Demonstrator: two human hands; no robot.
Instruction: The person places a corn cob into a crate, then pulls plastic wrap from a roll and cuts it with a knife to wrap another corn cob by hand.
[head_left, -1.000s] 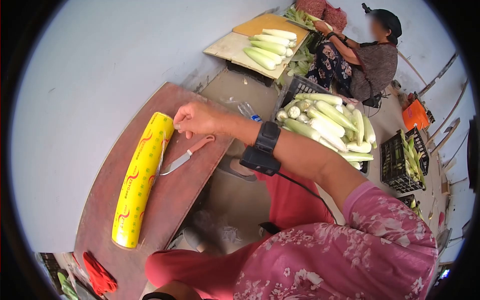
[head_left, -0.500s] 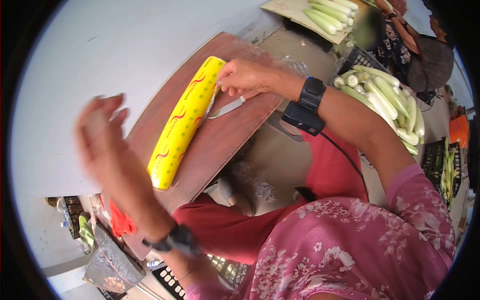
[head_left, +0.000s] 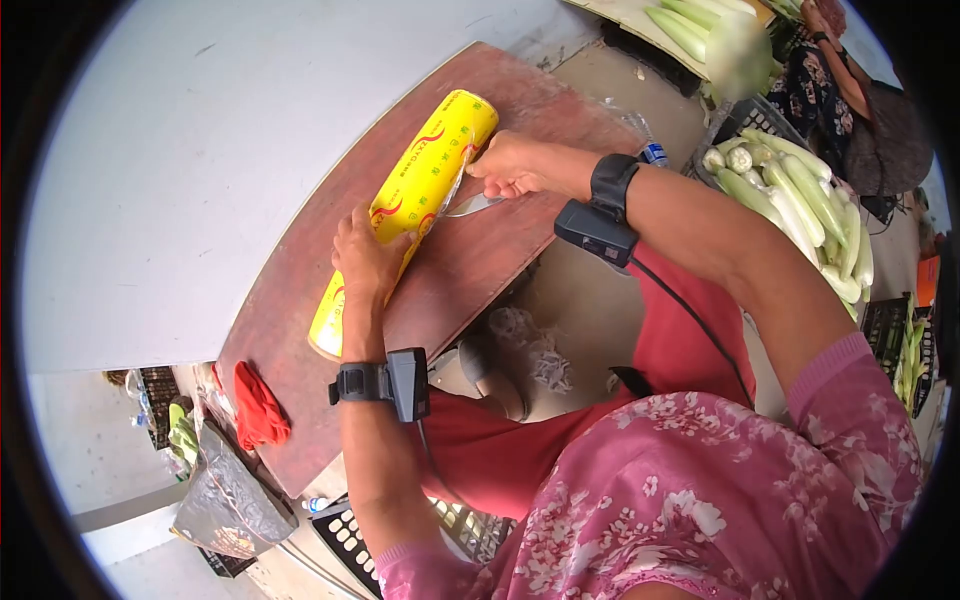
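Note:
A long yellow printed roll (head_left: 428, 165) lies slantwise on the reddish-brown table (head_left: 300, 290). My left hand (head_left: 370, 250) rests on the roll's lower half, fingers and thumb spread around it. At the roll's right side, near its upper end, my right hand (head_left: 508, 165) pinches the edge of a clear film with thumb and forefinger. A knife (head_left: 473, 206) lies beside the roll, its handle hidden under my right hand.
A red cloth (head_left: 261, 405) lies at the table's lower left. Pale long vegetables (head_left: 795, 205) fill a crate at right. Another person's arm (head_left: 845, 80) shows at upper right. A bottle (head_left: 652, 152) is beyond the table's right end.
My left hand has come down from the left, from the air onto the roll. My right hand stays at the film edge. The view has shifted slightly.

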